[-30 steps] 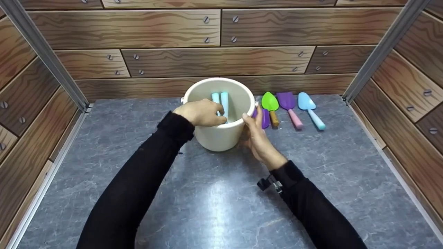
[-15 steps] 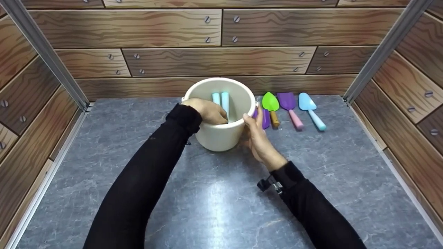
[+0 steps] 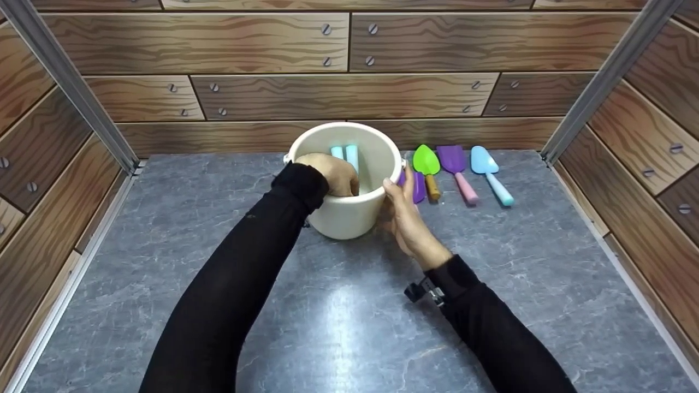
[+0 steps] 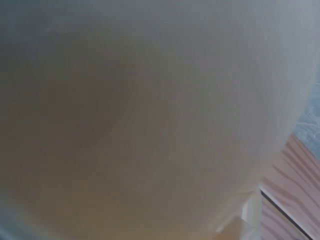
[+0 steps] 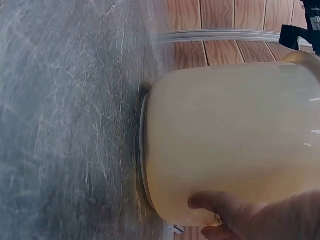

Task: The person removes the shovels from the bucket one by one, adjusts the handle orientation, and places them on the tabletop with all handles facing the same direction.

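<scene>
A cream bucket stands upright on the grey floor, its mouth facing up. My left hand reaches over the near rim into it, with the fingertips hidden inside. Two light blue handles lean against the bucket's inner back wall, just beyond that hand. My right hand presses against the bucket's right outer side, thumb by the rim and fingers fairly straight. In the right wrist view its fingers touch the lower wall. The left wrist view is mostly filled by the blurred bucket wall.
Right of the bucket lie a green trowel with a brown handle, a purple shovel with a pink handle and a light blue trowel. Another purple piece is partly hidden. Wood-patterned walls surround the grey floor.
My left hand has moved right and deeper into the bucket; its fingers have gone out of sight behind the rim. The light blue handles shifted slightly left. The right hand stays in place.
</scene>
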Motion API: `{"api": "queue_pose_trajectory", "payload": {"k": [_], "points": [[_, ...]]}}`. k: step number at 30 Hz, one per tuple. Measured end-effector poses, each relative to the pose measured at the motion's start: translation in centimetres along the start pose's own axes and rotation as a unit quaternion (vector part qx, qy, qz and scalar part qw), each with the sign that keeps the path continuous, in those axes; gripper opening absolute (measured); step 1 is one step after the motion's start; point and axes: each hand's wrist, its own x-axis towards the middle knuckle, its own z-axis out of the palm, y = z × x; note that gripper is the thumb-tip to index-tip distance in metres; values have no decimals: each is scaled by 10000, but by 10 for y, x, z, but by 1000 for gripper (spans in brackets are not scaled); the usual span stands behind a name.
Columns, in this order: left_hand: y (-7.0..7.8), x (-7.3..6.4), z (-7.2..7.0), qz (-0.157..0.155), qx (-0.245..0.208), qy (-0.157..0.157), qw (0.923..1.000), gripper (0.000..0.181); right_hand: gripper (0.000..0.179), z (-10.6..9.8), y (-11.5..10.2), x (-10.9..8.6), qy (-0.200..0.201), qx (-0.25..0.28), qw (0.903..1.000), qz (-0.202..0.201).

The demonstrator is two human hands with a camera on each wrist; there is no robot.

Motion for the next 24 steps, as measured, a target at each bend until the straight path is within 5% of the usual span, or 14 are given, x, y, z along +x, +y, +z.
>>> {"api": "queue_pose_trajectory", "payload": {"k": [6,8,13,15,19,24], "points": [[0,2,3,101,377,520,9979,38,94,1,-1,0,50,-1,10000,5],[-17,27,10,247,368,658,9968,32,95,0,0,0,71,-3,10000,4],[-32,53,15,264,588,948,9934,14,95,0,2,2,72,8,9999,-82],[-30,51,15,159,781,1108,9906,6,95,1,2,2,53,28,9999,-137],[-56,92,22,125,1046,1367,9850,27,95,2,1,2,44,37,9999,-160],[-19,17,9,-166,1074,1675,9799,36,95,1,0,1,19,44,9999,-120]]}}
